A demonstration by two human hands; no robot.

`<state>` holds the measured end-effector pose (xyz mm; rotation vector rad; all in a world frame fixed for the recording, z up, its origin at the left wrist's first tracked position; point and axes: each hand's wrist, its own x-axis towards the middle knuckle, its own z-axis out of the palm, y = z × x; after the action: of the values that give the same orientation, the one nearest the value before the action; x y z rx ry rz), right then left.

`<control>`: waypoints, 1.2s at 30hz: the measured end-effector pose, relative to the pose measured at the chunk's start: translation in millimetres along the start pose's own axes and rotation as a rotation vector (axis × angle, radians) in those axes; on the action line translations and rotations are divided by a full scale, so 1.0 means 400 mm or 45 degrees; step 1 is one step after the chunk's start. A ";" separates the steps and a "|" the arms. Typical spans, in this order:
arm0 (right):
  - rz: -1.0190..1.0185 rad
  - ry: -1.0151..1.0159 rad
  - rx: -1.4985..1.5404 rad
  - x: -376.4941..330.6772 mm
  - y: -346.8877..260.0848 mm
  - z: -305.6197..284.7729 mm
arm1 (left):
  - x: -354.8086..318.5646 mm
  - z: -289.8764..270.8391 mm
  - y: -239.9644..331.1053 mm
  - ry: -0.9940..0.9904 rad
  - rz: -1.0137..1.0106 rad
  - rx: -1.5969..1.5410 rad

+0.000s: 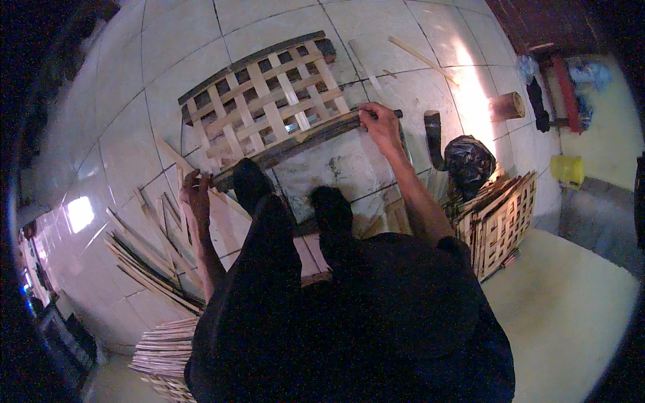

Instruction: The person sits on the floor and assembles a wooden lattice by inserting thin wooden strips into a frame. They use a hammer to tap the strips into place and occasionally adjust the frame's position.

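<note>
A woven bamboo lattice panel point(265, 101) lies flat on the tiled floor in front of me, framed by dark strips along its far and near edges. My left hand point(196, 191) grips the left end of the near dark edge strip point(295, 141). My right hand point(377, 121) is closed on the right end of that same strip. Both feet in dark shoes point(252, 181) stand just behind the strip.
Loose bamboo slats point(144, 258) lie at the left, with a stacked bundle point(164, 352) lower left. Finished lattice panels point(500, 221) lean at the right beside a black bag point(469, 158). A yellow bucket point(568, 170) and a bamboo tube point(507, 106) sit further right.
</note>
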<state>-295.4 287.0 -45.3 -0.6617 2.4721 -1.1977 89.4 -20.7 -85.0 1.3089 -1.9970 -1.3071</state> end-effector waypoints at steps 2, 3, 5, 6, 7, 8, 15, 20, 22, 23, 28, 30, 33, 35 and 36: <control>-0.014 0.012 0.000 0.005 0.022 -0.006 | 0.027 0.008 0.105 -0.007 0.209 0.209; -0.028 0.011 0.011 0.008 0.030 0.000 | 0.041 -0.002 0.184 0.002 0.315 0.323; -0.113 0.092 -0.047 0.010 0.047 0.011 | 0.081 -0.019 0.347 -0.176 0.413 0.330; -0.147 0.136 -0.083 0.011 0.055 0.011 | 0.083 -0.007 0.460 -0.235 0.538 0.371; -0.108 0.113 -0.040 0.013 0.061 0.005 | 0.079 0.022 0.570 -0.294 0.662 0.400; -0.064 0.091 0.000 0.010 0.067 -0.009 | 0.079 0.053 0.674 -0.460 0.765 0.439; -0.077 0.125 0.077 0.003 0.000 0.006 | 0.033 0.305 0.753 -1.329 1.427 1.227; -0.278 0.204 0.093 0.012 0.019 0.028 | 0.005 0.557 0.556 -0.874 1.273 1.111; -0.228 0.190 0.069 0.016 0.017 0.027 | 0.042 0.639 0.464 -0.806 1.251 0.995; -0.156 0.170 0.035 0.024 0.032 0.035 | 0.042 0.664 0.437 -0.786 1.232 0.931; -0.132 0.171 -0.006 0.023 0.018 0.016 | -0.009 0.643 0.421 -0.600 1.120 0.388; -0.229 0.195 -0.098 0.020 0.006 0.009 | -0.022 0.642 0.416 -0.521 1.203 0.375; -0.090 0.108 -0.006 0.012 0.003 -0.002 | -0.033 0.644 0.427 -0.516 1.209 0.405; -0.086 0.087 0.012 0.011 -0.011 -0.003 | -0.029 0.642 0.418 -0.496 1.254 0.511; -0.080 0.082 0.015 0.011 -0.010 -0.005 | -0.031 0.642 0.423 -0.514 1.220 0.500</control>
<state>-298.9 283.6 -41.2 -0.7134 2.5120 -1.2740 -175.9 132.8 -57.4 0.0627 -2.7084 -0.7426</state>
